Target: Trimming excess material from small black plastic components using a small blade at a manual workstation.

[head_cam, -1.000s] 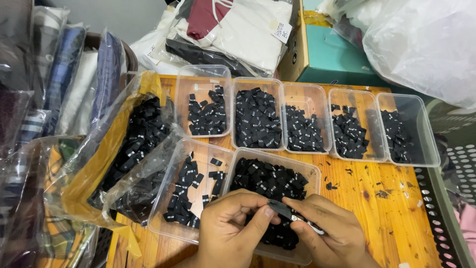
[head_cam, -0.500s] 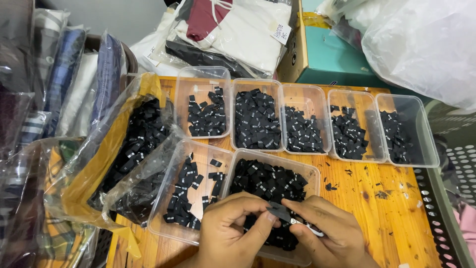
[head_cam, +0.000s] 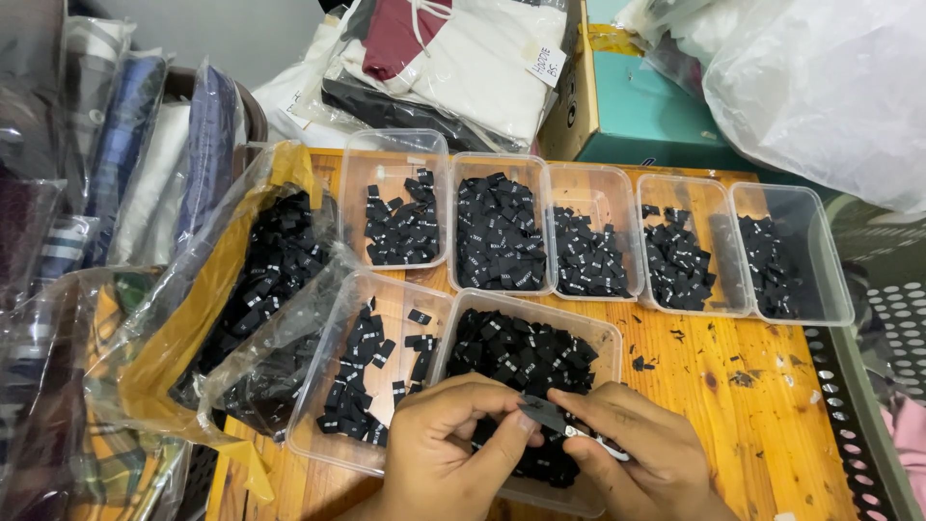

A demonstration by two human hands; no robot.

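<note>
Here both hands, left hand [head_cam: 446, 453] and right hand [head_cam: 644, 461], pinch one small black label [head_cam: 542, 413] with closed fingers.

We count seven clear plastic trays [head_cam: 579, 333] of small black labels [head_cam: 502, 241], five in the upper row, two in the lower row, we see two hands, left hand [head_cam: 449, 453], right hand [head_cam: 637, 463], one teal box [head_cam: 656, 116] upper right, one wooden table [head_cam: 752, 405]
</note>
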